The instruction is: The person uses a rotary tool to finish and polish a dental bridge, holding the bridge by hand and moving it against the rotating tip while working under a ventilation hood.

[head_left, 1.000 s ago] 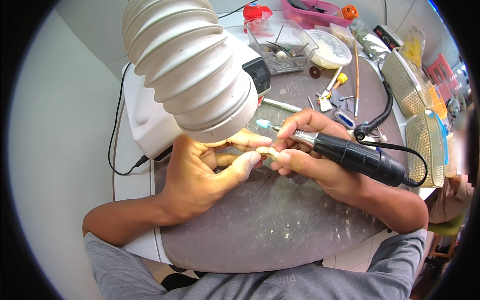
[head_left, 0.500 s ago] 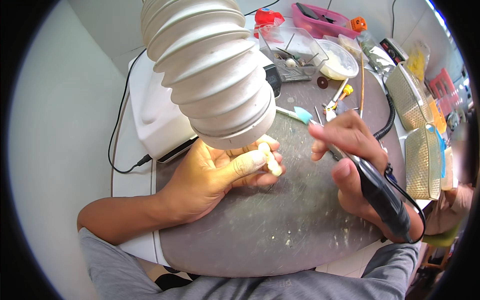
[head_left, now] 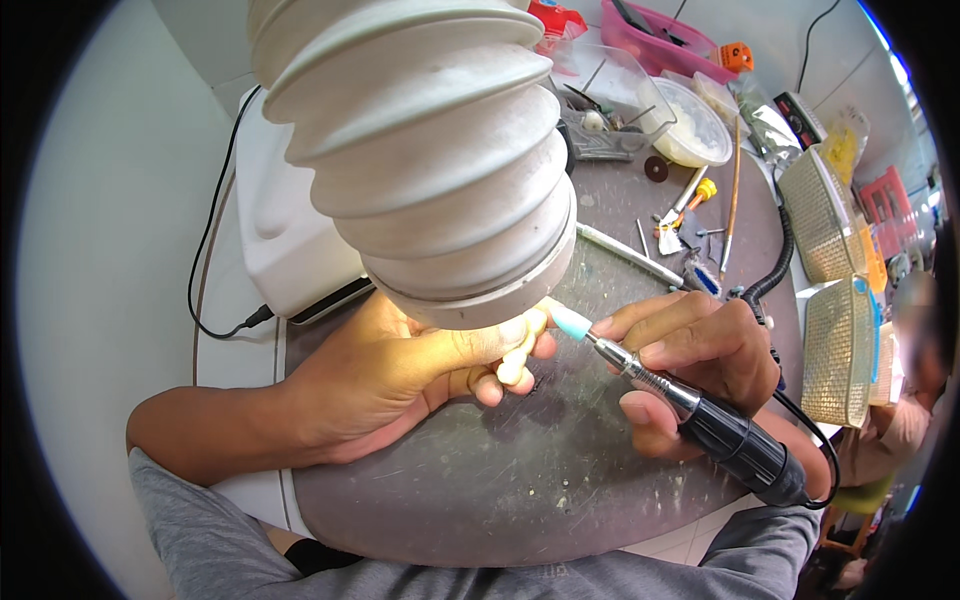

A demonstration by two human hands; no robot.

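Between the thumb and fingers of my left hand (head_left: 370,385) is a small cream dental piece (head_left: 514,365) with rounded, tooth-like lumps. My right hand (head_left: 710,350) is closed round a rotary handpiece (head_left: 735,440), black at the back and metal toward the front. Its light-blue pointed tip (head_left: 570,321) meets or nearly meets the upper end of the dental piece; exact contact cannot be made out. A white ribbed hose (head_left: 450,190) hangs over my left fingers, and its rim hides part of them. Bright light falls on the piece.
A white machine housing (head_left: 290,220) stands left of the hose. Behind the hands lie a brush (head_left: 703,277) and a thin stick (head_left: 735,200). Farther back are a clear bin of tools (head_left: 615,150), a round tub (head_left: 690,150) and a pink tray (head_left: 690,60). Mesh baskets (head_left: 835,350) line the right edge.
My right hand has brought the handpiece left and down, so its blue tip is now beside the dental piece. The left hand has turned slightly, and the whole view has shifted a little.
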